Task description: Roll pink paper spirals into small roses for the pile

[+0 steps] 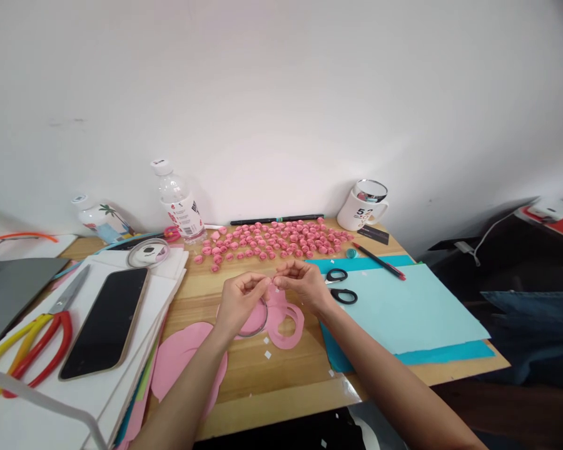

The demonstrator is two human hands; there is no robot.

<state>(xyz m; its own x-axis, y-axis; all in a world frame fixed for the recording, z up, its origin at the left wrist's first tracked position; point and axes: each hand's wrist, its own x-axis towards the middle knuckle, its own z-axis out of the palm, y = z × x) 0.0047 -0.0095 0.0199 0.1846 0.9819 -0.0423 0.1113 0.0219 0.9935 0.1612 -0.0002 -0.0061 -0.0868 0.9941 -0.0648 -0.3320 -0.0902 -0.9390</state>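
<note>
Left hand [238,300] and right hand [301,282] pinch a tiny white piece [276,281] together mid-tabletop; many pink paper rosettes [272,240] lie finished near the back edge, pink cut-outs [281,322] remain.

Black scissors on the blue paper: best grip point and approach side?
Take the black scissors by the two handle loops, probably from above and the right. They lie flat on the blue paper with both loops exposed, while the blades run under the right hand, so the left side is blocked.
</note>
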